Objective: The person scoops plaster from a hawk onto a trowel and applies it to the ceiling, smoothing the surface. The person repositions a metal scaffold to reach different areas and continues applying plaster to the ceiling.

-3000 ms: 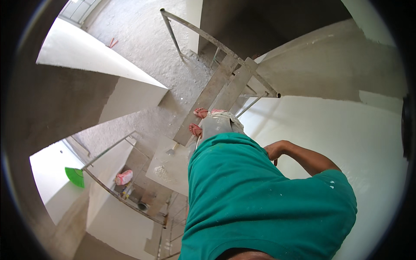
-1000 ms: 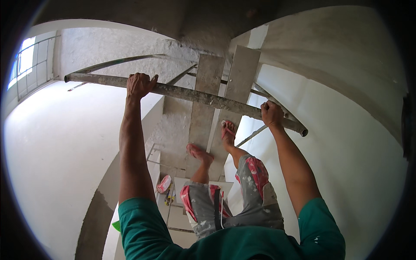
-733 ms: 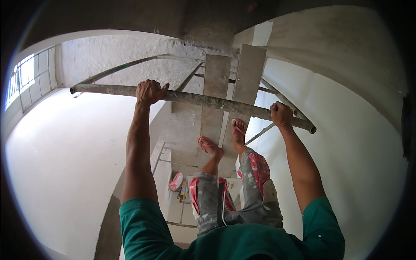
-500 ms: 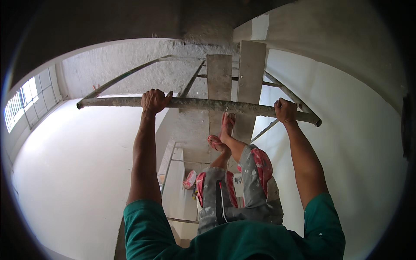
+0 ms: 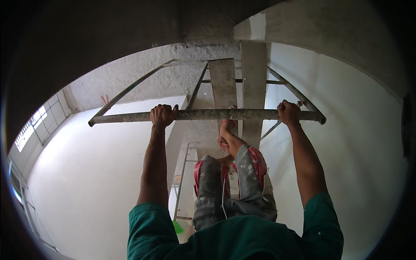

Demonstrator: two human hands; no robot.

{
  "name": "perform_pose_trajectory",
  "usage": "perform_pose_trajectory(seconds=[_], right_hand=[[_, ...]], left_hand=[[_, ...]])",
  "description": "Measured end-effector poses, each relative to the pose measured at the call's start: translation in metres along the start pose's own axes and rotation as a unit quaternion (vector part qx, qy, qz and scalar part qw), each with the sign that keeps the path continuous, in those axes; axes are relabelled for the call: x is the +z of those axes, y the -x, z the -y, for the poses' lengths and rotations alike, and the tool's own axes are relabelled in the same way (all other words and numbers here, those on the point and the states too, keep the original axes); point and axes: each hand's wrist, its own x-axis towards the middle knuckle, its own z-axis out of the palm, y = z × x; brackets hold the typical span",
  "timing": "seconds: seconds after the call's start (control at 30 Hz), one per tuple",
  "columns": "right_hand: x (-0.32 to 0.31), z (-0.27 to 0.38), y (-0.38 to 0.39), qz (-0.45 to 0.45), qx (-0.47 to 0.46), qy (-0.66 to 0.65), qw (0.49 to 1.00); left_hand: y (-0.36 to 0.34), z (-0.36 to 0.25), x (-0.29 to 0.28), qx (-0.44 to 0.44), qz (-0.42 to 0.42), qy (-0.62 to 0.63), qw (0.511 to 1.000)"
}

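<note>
One scaffold bar [image 5: 208, 115], left hand [image 5: 162, 115], right hand [image 5: 288, 112] gripping, seemingly two planks [image 5: 223, 84].

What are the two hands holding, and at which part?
Both grip one grey, plaster-stained scaffold tube: left hand left of its middle, right hand near its right end.

No packages, labels, signs or screens show anywhere around the scaffold bar [image 5: 208, 115].
</note>
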Motion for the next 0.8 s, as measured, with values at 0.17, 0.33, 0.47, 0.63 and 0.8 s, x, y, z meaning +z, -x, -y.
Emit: perform_pose_trajectory(seconds=[0.17, 0.33, 0.47, 0.63, 0.8], right_hand=[[-0.004, 0.005, 0.002, 0.013, 0.028, -0.026, 0.999], [-0.008, 0.006, 0.0, 0.027, 0.041, -0.037, 0.998], [-0.009, 0.007, -0.002, 0.018, 0.036, -0.036, 0.999], [-0.009, 0.009, -0.001, 0.018, 0.04, -0.031, 0.999], [-0.007, 0.008, -0.001, 0.02, 0.039, 0.006, 0.999]], left_hand=[[-0.002, 0.007, -0.002, 0.015, 0.025, -0.007, 1.0], [0.002, 0.055, -0.02, 0.002, -0.095, 0.03, 0.995], [0.003, 0.089, -0.011, -0.012, -0.04, -0.065, 0.997], [0.003, 0.096, 0.002, -0.012, -0.056, -0.06, 0.997], [0.002, 0.091, -0.006, -0.024, -0.042, -0.036, 0.998]])
